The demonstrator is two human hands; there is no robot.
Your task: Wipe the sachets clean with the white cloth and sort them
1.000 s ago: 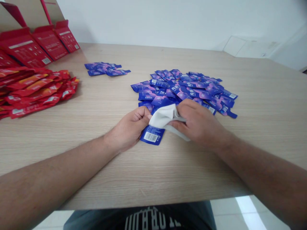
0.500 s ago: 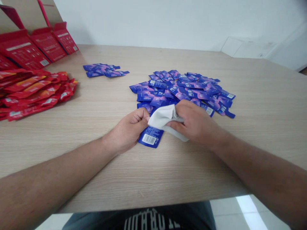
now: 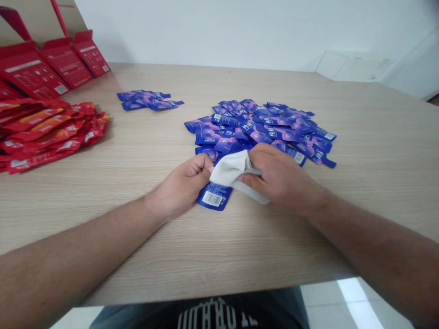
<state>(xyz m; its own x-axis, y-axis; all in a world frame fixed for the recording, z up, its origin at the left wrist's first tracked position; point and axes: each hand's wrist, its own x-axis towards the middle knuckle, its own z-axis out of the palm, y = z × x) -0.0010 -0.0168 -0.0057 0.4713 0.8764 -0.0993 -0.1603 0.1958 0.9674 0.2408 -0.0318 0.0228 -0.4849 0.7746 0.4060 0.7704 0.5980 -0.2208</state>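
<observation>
Cloth (image 3: pixel 228 167) is bunched in the curled fingers of the right hand (image 3: pixel 277 176), its loose end over the upper part of a pouch (image 3: pixel 219 191) (barcode (image 3: pixel 211 198) showing, toward the front edge of the table (image 3: pixel 192 260)), while the left hand (image 3: pixel 185 185) has thumb and fingers closed on the pouch's left side. A pile (image 3: pixel 259 130) of pouches lies just beyond both hands, a smaller group (image 3: pixel 147 98) nearer the table's back edge, and red packets (image 3: pixel 51 132) well to the left, in front of red boxes (image 3: pixel 65 64) that stand by the same edge
</observation>
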